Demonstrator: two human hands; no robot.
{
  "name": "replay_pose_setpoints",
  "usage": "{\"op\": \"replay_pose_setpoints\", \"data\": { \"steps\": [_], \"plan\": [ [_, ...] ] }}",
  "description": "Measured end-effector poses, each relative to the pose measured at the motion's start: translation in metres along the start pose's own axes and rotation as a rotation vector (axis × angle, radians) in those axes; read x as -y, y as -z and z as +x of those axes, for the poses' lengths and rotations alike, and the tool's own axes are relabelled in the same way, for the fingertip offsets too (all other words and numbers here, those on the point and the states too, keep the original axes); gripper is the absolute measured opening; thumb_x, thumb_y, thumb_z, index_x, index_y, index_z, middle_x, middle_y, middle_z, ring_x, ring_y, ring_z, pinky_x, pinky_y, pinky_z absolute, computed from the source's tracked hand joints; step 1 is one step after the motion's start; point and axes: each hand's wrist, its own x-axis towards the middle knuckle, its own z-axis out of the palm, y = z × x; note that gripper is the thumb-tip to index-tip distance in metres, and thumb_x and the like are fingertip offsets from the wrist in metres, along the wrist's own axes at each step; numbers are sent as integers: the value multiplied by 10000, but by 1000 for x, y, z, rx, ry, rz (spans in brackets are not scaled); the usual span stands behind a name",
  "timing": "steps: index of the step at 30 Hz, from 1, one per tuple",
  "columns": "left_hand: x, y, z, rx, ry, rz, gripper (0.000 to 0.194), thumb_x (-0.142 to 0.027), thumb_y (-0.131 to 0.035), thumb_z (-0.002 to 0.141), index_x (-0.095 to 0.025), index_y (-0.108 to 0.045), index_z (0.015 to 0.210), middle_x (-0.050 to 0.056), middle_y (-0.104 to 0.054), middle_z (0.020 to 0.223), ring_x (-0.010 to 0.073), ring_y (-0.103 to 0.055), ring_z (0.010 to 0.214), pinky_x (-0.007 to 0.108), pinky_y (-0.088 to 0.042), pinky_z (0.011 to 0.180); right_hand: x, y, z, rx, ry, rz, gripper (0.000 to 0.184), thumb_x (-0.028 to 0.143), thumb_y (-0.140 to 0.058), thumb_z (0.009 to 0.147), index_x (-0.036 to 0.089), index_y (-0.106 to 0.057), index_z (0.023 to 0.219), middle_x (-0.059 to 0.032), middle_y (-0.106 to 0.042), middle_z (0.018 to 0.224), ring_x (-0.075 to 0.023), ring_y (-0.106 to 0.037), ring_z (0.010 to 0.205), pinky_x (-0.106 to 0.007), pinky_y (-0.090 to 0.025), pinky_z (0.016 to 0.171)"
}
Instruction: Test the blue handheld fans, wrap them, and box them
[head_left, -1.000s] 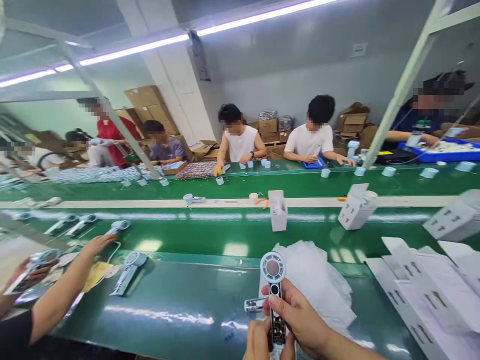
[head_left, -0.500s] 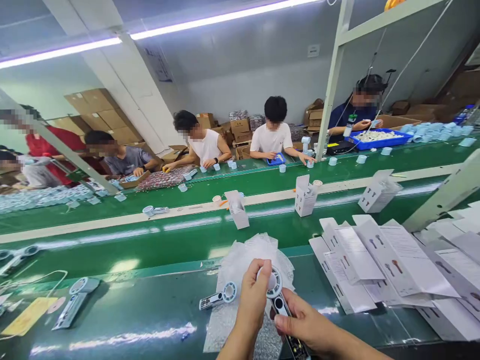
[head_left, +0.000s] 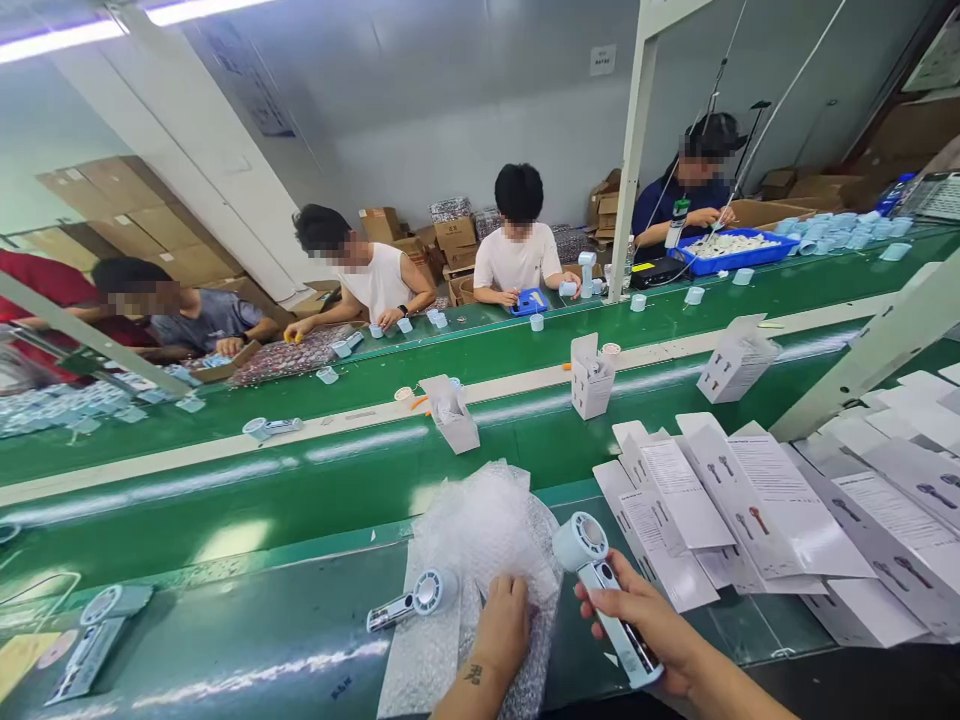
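Note:
My right hand (head_left: 634,620) is wrapped round the handle of a light-blue handheld fan (head_left: 611,600), its round head tilted up and to the left. A dark strip shows along the handle, partly covered by my thumb. My left hand (head_left: 504,625) rests on a pile of clear bubble-wrap bags (head_left: 480,520), its fingers curled down onto the plastic; the fingertips are hidden. Left of that hand, a second handheld fan (head_left: 412,597) lies partly on the bags. A third fan (head_left: 101,640) lies farther left on the green bench.
Flat white printed boxes (head_left: 735,510) are heaped at the right. Upright open boxes (head_left: 592,375) stand on the green conveyor (head_left: 517,435) beyond the bench. Several co-workers sit across it, near a blue tray (head_left: 739,258) of small white parts. A slanted metal post (head_left: 862,350) rises at right.
The view has swung right. My left hand has left the fan and moved down onto the bubble-wrap bags. My right hand keeps the fan, now tilted and farther right.

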Motion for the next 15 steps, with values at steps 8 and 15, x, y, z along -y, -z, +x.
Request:
{"op": "replay_pose_setpoints", "data": {
  "steps": [8, 15],
  "plan": [
    [-17, 27, 8, 80, 52, -106, 113, -234, -576, 630, -216, -599, 521, -7, -579, 533, 219, -554, 624, 327, -385, 651, -21, 2, 3, 324, -66, 147, 673, 284, -743, 556, 200, -527, 1187, -40, -634, 901, -172, -636, 724, -229, -474, 540],
    [-43, 36, -19, 193, 146, -437, 151, -292, -684, 596, -156, -655, 536, -2, -608, 539, 140, -492, 527, 252, -356, 548, -27, -16, 27, 526, -162, 162, 680, 181, -659, 539, 171, -538, 1208, -59, -625, 892, -175, -656, 641, -213, -499, 454]
  ]
}}
